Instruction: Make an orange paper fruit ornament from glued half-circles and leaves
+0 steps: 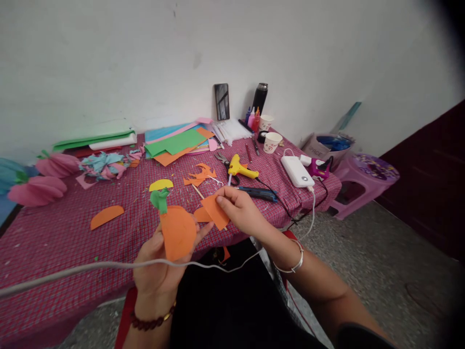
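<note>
Nearest us, our left hand (160,264) pinches the orange fruit (178,232) while our right hand (240,209) grips the orange piece (215,211) — line edges up squarely.

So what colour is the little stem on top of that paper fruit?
Green, on the orange paper fruit in the left hand; the stem shows in the head view.

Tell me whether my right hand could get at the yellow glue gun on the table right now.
Probably yes, once freed. The right hand is pinching an orange paper piece, so it is occupied. The yellow glue gun lies just beyond it on the table, with nothing standing between them.
</note>
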The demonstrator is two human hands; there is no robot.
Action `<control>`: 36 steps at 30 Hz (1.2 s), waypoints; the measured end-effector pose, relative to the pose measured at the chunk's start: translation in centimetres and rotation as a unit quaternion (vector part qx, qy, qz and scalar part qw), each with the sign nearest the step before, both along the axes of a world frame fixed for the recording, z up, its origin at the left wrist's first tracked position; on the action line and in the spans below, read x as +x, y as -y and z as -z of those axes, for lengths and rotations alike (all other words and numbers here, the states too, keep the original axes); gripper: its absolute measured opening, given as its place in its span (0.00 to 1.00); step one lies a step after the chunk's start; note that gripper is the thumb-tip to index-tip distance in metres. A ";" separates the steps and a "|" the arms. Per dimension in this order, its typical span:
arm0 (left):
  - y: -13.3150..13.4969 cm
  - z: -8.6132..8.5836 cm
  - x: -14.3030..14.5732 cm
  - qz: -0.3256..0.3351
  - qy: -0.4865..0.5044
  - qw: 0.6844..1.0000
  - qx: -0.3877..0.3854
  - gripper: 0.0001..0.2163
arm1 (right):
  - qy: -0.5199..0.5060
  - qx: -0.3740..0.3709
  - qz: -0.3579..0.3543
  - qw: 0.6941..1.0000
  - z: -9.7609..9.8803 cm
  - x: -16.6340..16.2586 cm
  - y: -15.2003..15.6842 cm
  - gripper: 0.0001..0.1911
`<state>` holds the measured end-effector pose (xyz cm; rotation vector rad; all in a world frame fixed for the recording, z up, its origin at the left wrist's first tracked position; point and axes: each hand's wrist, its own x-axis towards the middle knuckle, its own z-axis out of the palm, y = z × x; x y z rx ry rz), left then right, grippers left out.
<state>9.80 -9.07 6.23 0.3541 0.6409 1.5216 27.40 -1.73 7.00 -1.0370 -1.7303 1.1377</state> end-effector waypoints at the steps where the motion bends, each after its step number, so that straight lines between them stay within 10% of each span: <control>1: -0.1 0.1 0.0 0.003 -0.002 1.000 -0.002 0.10 | 0.045 0.046 0.018 0.998 0.0 -0.1 0.1 0.07; 9: -0.9 1.2 0.5 0.003 -0.018 1.000 -0.008 0.14 | 0.222 0.131 0.054 0.965 1.1 -1.5 0.0 0.10; 36: -2.7 2.8 1.2 -0.025 -0.024 0.999 -0.020 0.07 | 0.228 0.100 0.046 0.967 3.2 -2.9 -0.7 0.10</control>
